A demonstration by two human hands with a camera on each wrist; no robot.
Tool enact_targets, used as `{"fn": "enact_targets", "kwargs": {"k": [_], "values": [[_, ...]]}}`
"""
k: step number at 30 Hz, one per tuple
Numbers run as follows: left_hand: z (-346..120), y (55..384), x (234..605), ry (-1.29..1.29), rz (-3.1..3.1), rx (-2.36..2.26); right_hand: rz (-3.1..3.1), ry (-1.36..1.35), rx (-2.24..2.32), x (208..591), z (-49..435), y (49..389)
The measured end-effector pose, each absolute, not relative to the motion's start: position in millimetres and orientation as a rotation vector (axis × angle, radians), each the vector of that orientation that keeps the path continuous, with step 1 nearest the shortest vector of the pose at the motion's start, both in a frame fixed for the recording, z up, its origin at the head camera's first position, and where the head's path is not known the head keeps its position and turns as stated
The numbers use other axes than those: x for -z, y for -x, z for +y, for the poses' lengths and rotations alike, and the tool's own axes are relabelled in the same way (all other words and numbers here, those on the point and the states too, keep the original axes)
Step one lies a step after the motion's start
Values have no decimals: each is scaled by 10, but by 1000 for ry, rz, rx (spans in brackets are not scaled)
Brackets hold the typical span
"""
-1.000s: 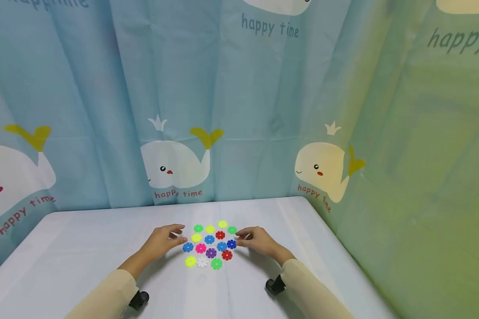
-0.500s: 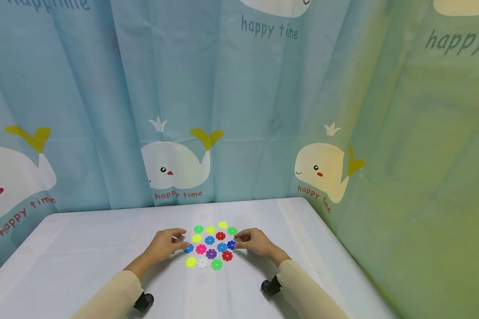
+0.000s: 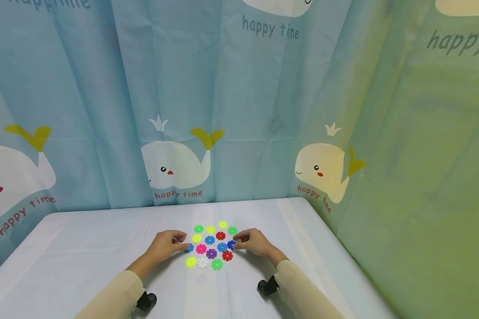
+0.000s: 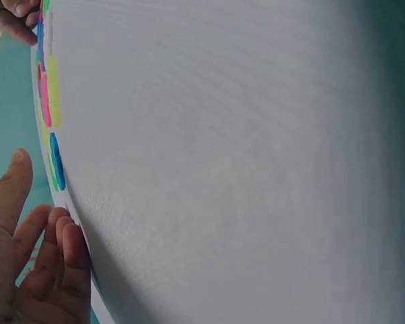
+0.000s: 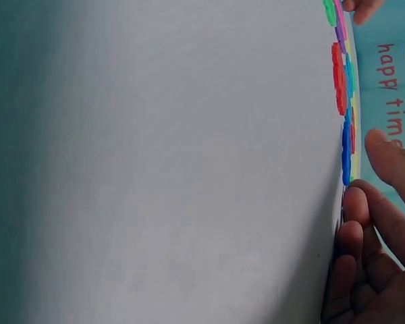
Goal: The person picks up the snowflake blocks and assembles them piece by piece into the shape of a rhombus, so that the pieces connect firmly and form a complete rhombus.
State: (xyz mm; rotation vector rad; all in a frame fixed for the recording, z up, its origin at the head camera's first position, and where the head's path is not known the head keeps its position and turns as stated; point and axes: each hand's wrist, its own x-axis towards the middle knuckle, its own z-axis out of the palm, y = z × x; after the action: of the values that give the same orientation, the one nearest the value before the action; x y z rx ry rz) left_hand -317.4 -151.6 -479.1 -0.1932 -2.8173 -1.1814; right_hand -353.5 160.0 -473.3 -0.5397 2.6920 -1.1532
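Several flower-shaped plastic snowflake discs lie flat in a loose cluster on the table. At the cluster's left edge, my left hand point(image 3: 165, 244) hovers by a light blue disc point(image 3: 189, 248), its thumb partly covering it in the head view. The left wrist view shows that thumb raised apart from the loosely bent fingers, below the blue disc point(image 4: 57, 162). On the opposite side, my right hand point(image 3: 257, 243) is beside a dark blue disc point(image 3: 230, 245). Its index fingertip is at or very near the dark blue disc point(image 5: 346, 154), thumb lifted away; contact is unclear. Neither hand grips anything.
A white cloth covers the table point(image 3: 104, 239). Pink point(image 3: 201, 249), purple point(image 3: 211, 254), white point(image 3: 202, 262), red, yellow and green discs lie between the hands. Behind hangs a blue whale-print curtain point(image 3: 255, 168), with a greenish curtain side point(image 3: 423, 177) at the right. Dark wrist cameras point(image 3: 147, 302) sit under the sleeves.
Both hands have moved slightly inward, so the thumbs now overlap the light blue and dark blue discs in the head view. The discs look unmoved.
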Motion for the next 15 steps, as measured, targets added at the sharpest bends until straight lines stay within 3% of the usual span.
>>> {"fn": "enact_targets", "kwargs": {"k": [15], "values": [[-1511, 3169, 4814, 203, -2835, 1188, 2695, 534, 1215, 4776, 1572, 3563]]}}
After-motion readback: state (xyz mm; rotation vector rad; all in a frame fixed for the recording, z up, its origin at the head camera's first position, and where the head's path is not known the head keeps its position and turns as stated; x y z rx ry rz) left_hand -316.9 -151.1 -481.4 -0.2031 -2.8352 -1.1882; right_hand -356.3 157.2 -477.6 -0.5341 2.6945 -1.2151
